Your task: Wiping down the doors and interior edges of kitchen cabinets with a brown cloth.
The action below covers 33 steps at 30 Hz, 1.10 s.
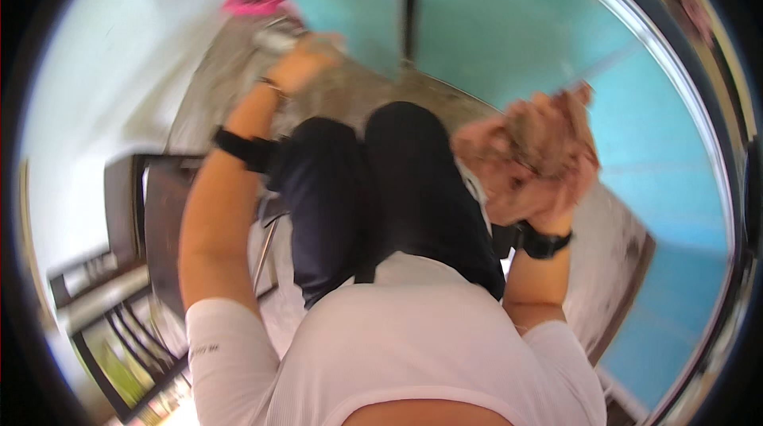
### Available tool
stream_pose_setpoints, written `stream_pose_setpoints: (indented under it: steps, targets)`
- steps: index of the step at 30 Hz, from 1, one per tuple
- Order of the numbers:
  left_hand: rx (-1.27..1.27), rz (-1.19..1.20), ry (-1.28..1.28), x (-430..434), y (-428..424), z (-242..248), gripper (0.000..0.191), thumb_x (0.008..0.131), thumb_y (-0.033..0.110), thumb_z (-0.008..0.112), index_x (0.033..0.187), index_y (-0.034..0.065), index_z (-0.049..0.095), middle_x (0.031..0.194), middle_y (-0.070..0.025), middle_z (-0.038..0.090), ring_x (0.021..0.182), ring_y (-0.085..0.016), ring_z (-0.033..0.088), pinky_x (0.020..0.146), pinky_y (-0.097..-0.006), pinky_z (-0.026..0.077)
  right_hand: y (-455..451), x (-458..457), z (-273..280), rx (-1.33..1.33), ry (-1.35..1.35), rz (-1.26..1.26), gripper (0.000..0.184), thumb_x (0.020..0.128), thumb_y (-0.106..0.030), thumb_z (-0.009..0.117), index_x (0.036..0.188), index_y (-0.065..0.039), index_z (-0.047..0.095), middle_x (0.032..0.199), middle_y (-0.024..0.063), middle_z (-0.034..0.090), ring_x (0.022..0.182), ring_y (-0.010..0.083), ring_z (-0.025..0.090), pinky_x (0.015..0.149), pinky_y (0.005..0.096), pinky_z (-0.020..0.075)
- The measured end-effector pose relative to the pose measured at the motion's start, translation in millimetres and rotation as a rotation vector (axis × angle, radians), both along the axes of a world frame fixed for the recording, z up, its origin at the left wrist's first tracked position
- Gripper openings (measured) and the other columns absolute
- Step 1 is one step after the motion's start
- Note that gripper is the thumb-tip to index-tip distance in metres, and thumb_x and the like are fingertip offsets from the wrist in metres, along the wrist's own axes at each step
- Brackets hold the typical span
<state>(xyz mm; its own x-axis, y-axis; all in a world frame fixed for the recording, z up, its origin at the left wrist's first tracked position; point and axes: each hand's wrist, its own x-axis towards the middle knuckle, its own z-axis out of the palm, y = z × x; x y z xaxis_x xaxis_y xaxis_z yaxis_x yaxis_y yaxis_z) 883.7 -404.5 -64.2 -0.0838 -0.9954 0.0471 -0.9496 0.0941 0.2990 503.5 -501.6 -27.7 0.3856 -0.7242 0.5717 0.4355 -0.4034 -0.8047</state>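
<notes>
My left hand (307,62) is stretched forward at the upper left, blurred, with its fingers beside or on a whitish object (277,38); whether it grips anything does not show. My right hand (560,205) is raised at the right and closed on a bunched, reddish-brown patterned cloth (530,146), which covers most of the fingers. The cloth is beside my right knee. Both wrists bear dark bands. A pink item (256,0) with something dark green on it lies beyond my left hand.
My knees in dark trousers fill the middle. A brown piece of furniture (170,205) and a dark-framed rack (125,330) stand at the left. Turquoise panels (506,26) rise ahead and at the right. The floor (220,68) is grey-brown and worn.
</notes>
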Motion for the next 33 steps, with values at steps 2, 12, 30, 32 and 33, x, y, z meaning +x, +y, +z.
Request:
stream_pose_setpoints:
  steps: [2,12,30,32,33]
  targets:
    - [0.144,0.355,0.702,-55,39,-23,0.033,0.08,0.027,0.055,0.105,0.0053,0.058,0.106,-0.0136,0.058,0.101,-0.026,0.052,0.091,-0.0345,0.039,15,28,-1,0.42,-0.187,0.438,0.051,0.081,-0.033,0.046,0.115,0.006,0.045,0.121,0.0128,0.048,0.112,0.0208,0.044,0.095,0.0295,0.0345]
    - [-0.325,0.877,0.707,-163,254,8,0.015,0.078,0.008,0.058,0.092,0.0057,0.063,0.104,-0.0107,0.059,0.097,-0.022,0.056,0.083,-0.0305,0.043,62,65,8,0.276,0.075,0.872,0.048,0.084,-0.029,0.042,0.12,0.002,0.04,0.119,0.012,0.049,0.107,0.0226,0.046,0.091,0.0319,0.0371]
    - [0.147,1.189,0.743,-243,280,0,0.052,0.082,0.039,0.056,0.119,0.0019,0.049,0.115,-0.0184,0.053,0.101,-0.026,0.054,0.088,-0.0332,0.041,45,57,66,-0.294,0.447,0.366,0.046,0.088,-0.024,0.035,0.131,-0.006,0.03,0.115,0.0105,0.05,0.098,0.0257,0.05,0.083,0.0361,0.042]
    - [0.099,1.126,0.655,-239,275,10,0.053,0.081,0.038,0.058,0.118,0.0008,0.049,0.112,-0.0192,0.055,0.101,-0.026,0.054,0.086,-0.0328,0.042,35,41,67,-0.314,0.478,0.293,0.046,0.089,-0.023,0.035,0.131,-0.006,0.03,0.114,0.0104,0.05,0.097,0.0259,0.051,0.082,0.0363,0.0422]
    - [0.1,1.099,0.654,-235,273,16,0.053,0.081,0.038,0.058,0.118,0.0008,0.049,0.112,-0.0192,0.055,0.101,-0.026,0.054,0.086,-0.0328,0.042,30,32,66,-0.065,0.345,0.442,0.045,0.089,-0.023,0.034,0.131,-0.006,0.03,0.115,0.0105,0.049,0.097,0.0257,0.05,0.083,0.0366,0.0418]
